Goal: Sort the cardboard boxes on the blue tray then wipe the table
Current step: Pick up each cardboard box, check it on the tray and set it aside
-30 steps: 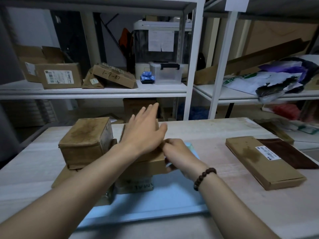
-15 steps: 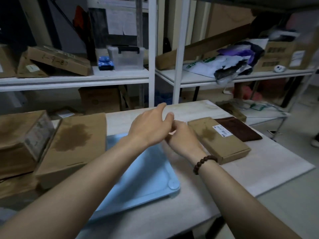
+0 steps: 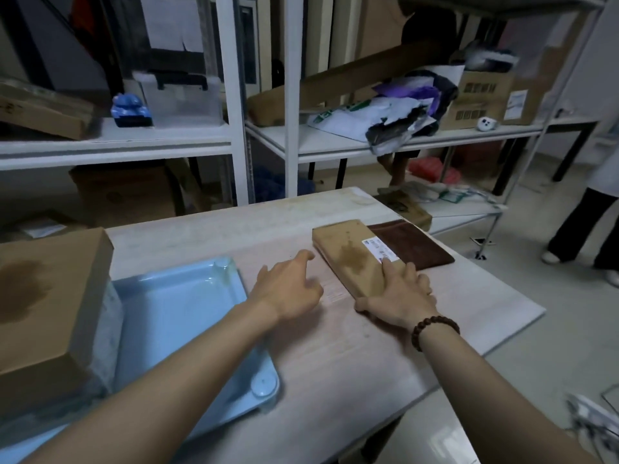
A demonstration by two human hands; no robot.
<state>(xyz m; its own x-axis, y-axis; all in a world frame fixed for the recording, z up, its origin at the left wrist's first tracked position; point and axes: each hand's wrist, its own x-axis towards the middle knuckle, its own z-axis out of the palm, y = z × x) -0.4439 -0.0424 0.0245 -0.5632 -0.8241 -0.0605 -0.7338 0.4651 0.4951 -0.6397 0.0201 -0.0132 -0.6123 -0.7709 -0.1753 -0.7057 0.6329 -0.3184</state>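
Note:
A flat cardboard box (image 3: 351,252) with a white label and a dark stain lies on the table right of the blue tray (image 3: 174,316). My right hand (image 3: 397,294) rests on the box's near end, fingers spread over its top and thumb at its near corner. My left hand (image 3: 288,286) hovers open just left of the box, fingers pointing at it, not touching. A large stained cardboard box (image 3: 47,296) sits on the tray's left part. A dark brown cloth (image 3: 410,244) lies flat against the flat box's right side.
The pale wooden table (image 3: 335,356) ends close on the right and near side. White metal shelves (image 3: 234,139) with boxes, a clear bin and bags stand behind it. A person's legs (image 3: 586,226) stand on the floor at far right.
The view has swung right. Both hands left the stacked boxes, came apart and reached right; my right hand now lies on the flat box and my left is beside it.

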